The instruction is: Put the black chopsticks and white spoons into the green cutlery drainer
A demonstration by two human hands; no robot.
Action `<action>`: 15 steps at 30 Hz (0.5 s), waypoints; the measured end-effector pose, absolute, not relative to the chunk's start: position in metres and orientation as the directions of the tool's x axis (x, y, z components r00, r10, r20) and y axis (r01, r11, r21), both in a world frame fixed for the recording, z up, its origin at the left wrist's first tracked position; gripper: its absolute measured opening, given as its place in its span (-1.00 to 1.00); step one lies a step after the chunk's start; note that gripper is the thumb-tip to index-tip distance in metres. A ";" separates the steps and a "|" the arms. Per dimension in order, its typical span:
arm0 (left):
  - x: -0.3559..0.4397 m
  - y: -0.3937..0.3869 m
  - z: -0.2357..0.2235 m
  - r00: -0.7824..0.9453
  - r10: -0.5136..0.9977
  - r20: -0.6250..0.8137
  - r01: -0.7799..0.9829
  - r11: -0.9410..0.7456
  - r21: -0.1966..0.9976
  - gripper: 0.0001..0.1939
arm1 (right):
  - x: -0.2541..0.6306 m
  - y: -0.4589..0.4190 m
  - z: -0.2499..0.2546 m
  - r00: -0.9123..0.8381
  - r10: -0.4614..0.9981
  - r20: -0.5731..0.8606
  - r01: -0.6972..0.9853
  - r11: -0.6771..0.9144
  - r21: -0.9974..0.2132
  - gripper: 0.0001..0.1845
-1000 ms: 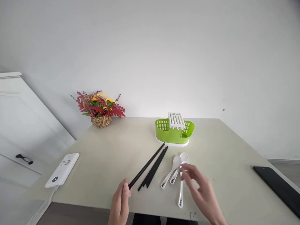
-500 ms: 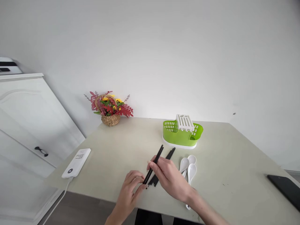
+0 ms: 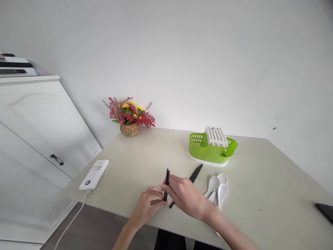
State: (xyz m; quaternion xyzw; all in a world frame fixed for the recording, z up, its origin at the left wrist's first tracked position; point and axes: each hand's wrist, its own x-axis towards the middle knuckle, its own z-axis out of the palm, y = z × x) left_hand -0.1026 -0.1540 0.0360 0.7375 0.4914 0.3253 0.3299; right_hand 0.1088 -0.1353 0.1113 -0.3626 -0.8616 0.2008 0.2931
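Note:
A pair of black chopsticks (image 3: 166, 185) stands nearly upright between my hands, above the front of the table. My right hand (image 3: 188, 196) pinches them around the middle. Their lower ends are in the fingers of my left hand (image 3: 148, 205), thumb and fingertips closed on them. More black chopsticks (image 3: 196, 172) lie on the table, partly hidden under my right hand. Three white spoons (image 3: 213, 182) lie just right of that hand, their handles partly covered by my forearm.
A green caddy (image 3: 205, 152) with a white slotted top stands behind the spoons. A flower basket (image 3: 130, 129) is at the back left. A white power bank (image 3: 94, 174) with a cable lies at the left edge, a black phone (image 3: 325, 211) at the right.
The held chopsticks have swung from a slant to nearly upright, both hands still on them. The camera has turned slightly left, so the table's things appear further right.

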 end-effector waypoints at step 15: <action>-0.106 -0.153 0.023 0.322 0.941 0.101 0.512 -0.263 0.818 -0.71 | 0.113 -0.139 0.112 -0.535 0.778 0.331 0.461 0.597 -0.657 -0.55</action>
